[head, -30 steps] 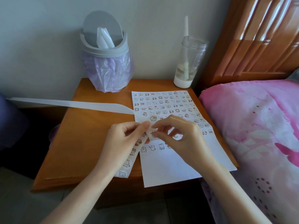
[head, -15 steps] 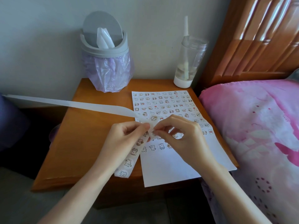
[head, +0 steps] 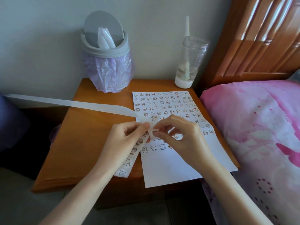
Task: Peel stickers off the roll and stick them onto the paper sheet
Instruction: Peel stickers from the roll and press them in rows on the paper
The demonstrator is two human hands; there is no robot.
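Observation:
A white paper sheet (head: 175,166) lies on the wooden nightstand, its upper part covered with several rows of small cartoon stickers. My left hand (head: 123,140) pinches the sticker strip (head: 129,159), whose stickered end hangs down over the table's front edge. The strip's bare backing (head: 73,103) trails off to the left. My right hand (head: 181,137) pinches a round sticker (head: 154,133) at the fold of the strip, just above the sheet. Both hands meet fingertip to fingertip over the sheet's left side.
A grey swing-lid bin (head: 105,51) with a purple liner stands at the back of the nightstand (head: 84,143). A clear bottle (head: 190,62) stands at the back right. A pink bed cover (head: 259,135) and wooden headboard lie to the right.
The bare backing has slid a little further left and up. The stickered end has lengthened below my left hand. A sticker now shows between my right fingertips.

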